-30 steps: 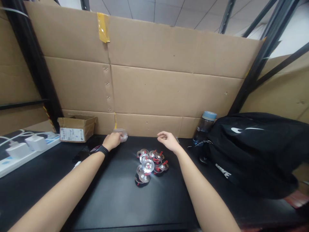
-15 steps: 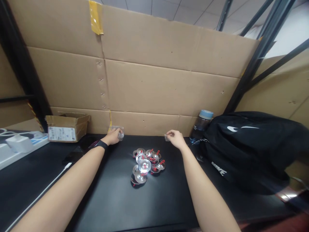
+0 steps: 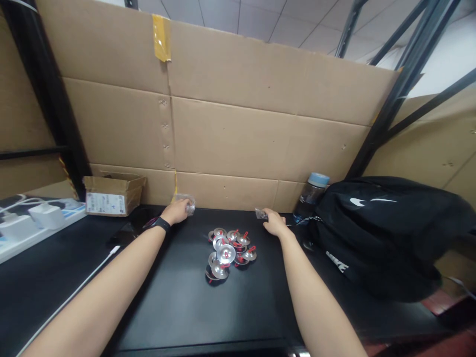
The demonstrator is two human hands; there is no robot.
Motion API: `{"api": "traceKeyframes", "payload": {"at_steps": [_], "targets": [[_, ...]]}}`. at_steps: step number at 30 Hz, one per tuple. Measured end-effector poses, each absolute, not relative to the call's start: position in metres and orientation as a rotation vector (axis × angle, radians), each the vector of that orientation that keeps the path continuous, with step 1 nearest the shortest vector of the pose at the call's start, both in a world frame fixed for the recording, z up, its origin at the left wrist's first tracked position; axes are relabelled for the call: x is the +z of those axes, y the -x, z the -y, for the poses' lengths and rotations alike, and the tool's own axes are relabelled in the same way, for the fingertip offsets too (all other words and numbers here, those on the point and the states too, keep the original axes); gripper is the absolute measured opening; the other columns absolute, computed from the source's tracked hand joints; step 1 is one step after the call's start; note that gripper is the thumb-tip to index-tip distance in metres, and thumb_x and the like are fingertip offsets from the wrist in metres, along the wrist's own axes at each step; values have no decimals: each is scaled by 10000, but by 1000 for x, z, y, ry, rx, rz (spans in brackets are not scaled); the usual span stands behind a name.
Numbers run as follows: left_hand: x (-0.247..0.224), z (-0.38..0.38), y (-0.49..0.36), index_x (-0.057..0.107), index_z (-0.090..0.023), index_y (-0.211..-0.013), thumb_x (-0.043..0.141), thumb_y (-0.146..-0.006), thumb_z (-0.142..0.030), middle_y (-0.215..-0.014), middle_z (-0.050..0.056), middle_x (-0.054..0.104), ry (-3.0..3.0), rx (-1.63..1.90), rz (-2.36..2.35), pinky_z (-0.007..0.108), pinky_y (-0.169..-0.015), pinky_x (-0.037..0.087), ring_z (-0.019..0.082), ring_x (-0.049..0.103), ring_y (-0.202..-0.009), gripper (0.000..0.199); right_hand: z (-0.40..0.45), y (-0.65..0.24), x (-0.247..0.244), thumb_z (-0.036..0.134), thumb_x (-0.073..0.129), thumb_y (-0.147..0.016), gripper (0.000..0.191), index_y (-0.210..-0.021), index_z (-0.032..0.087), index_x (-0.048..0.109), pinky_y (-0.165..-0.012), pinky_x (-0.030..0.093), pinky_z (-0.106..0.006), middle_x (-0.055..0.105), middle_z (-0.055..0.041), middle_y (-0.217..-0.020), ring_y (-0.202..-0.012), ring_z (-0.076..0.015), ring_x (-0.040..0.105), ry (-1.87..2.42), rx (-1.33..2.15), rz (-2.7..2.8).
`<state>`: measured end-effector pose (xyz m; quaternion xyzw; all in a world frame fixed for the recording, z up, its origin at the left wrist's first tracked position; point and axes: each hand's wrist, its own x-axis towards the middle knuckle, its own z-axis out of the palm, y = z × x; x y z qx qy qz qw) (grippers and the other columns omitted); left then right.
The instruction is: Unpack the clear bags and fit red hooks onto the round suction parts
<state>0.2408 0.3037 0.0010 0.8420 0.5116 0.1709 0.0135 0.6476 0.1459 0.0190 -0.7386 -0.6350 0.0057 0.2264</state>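
Near the back of the black table, my left hand (image 3: 177, 210) has its fingers closed on a small clear plastic packet (image 3: 190, 205), which stands close to the cardboard wall. Farther right, my right hand (image 3: 274, 221) grips another small clear plastic packet (image 3: 261, 213) by its side. What the packets contain is too small to make out. Between my forearms and nearer to me lies a loose heap of small metal finger cymbals (image 3: 225, 254) with red loops. Neither hand touches the heap.
A cardboard wall (image 3: 230, 134) closes off the back. At the left are an open carton (image 3: 115, 194), a white power strip (image 3: 44, 220) and a white cable (image 3: 80, 282). A water bottle (image 3: 310, 197) and a black bag (image 3: 383, 233) stand at the right.
My right hand has turned and shifted slightly, and more of its packet shows. The left hand keeps its grip. The whole view has moved a little, while the cymbals stay put.
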Motion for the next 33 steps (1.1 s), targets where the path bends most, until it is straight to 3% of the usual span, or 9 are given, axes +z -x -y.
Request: {"api": "traceKeyframes", "payload": {"at_steps": [6,9,13,17,20,26,31,33], "targets": [[16,-270,-244,620,-201,-1087,518,-821,-164,-1121,126,694,-2612,656,-1703,379,-904,448,287,636,-1056,287,-147,-634,19,114,596,-793,399,-1169,225,672,-964,405,-500,641,-143,-1271,-1211,-339,542,2028,38,1750],[24,-256,-245,646,-208,-1012,530,-827,-183,-1123,113,692,-2607,731,-1674,344,-879,461,268,642,-1040,220,-145,-629,29,117,578,-832,284,-1068,206,710,-958,433,-429,711,-125,-1136,-1115,-288,618,1902,77,1785],[33,-224,-262,657,-227,-962,481,-911,-273,-961,56,726,-2602,809,-1519,294,-792,487,217,679,-904,189,-143,-607,44,195,615,-855,191,-1014,191,721,-843,508,-312,758,-80,-973,-905,-212,700,1679,201,1862],[36,-182,-290,626,-212,-1034,490,-959,-432,-1003,63,723,-2309,1132,-1025,316,-821,523,203,680,-925,270,-138,-570,58,311,739,-775,251,-970,163,687,-691,538,-277,747,-46,-831,-776,-193,707,1312,595,1895],[33,-160,-304,595,-204,-1134,608,-899,-459,-1040,82,715,-2131,1095,-776,334,-798,554,201,689,-902,348,-130,-548,68,401,763,-758,303,-917,151,702,-675,536,-291,742,-54,-796,-739,-195,697,1119,838,1930],[27,-151,-304,618,-204,-1144,782,-764,-397,-1076,79,707,-2156,953,-625,339,-866,529,204,667,-952,457,-119,-539,84,410,702,-827,248,-816,175,777,-661,501,-289,736,-56,-782,-697,-185,652,1185,649,2028],[24,-154,-307,662,-165,-1057,469,-963,-542,-968,67,720,-2003,880,-639,311,-788,525,191,659,-857,434,-118,-542,90,390,686,-845,253,-781,165,783,-678,475,-273,721,-61,-817,-732,-173,638,1183,535,2060],[22,-153,-309,682,-168,-1022,571,-913,-518,-934,56,726,-2047,868,-659,298,-786,518,193,661,-848,383,-119,-542,90,380,687,-845,249,-798,154,782,-693,476,-274,726,-63,-814,-747,-177,642,1176,569,2031]]}}
